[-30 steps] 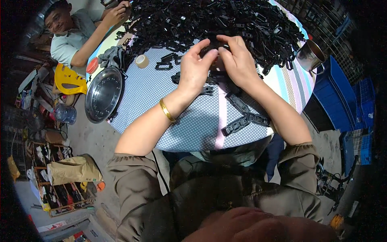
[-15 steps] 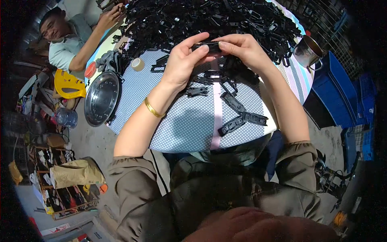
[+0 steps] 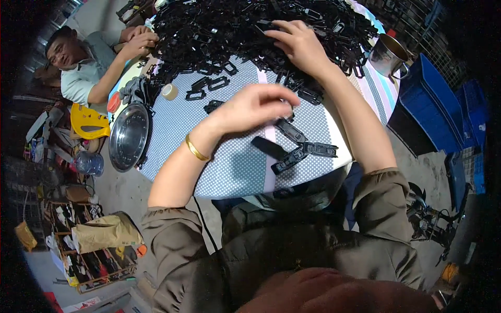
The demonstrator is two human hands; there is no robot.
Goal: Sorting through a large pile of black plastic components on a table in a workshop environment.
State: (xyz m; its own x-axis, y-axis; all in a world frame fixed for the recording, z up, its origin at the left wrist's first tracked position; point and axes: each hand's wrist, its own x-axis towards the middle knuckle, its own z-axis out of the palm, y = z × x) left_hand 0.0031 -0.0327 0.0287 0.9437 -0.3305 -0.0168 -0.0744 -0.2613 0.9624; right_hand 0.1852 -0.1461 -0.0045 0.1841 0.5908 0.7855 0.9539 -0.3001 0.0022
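My left hand (image 3: 255, 108) hovers over the near part of the table, its fingers loosely curved and apart, with nothing seen between them. Just below it is a slim black plastic part (image 3: 267, 148), slightly blurred and apart from the fingers. Beside that part, several longer black plastic pieces (image 3: 319, 149) lie together on the cloth. Farther away, my right hand (image 3: 302, 48) reaches over the big heap of black plastic parts (image 3: 209, 34). Its fingers are spread, with the tips at the heap's parts; no grip shows.
The table has a dotted, striped cloth (image 3: 219, 175). At its left are a tape roll (image 3: 169, 92), a steel basin (image 3: 131, 136) and dark gloves (image 3: 134, 89); another person (image 3: 86, 70) sits beyond. A metal mug (image 3: 387, 56) stands right, near blue crates (image 3: 430, 104).
Both hands held a black part together; now they are separated. My left hand has come nearer and let go of a part, while my right hand has moved out to the heap.
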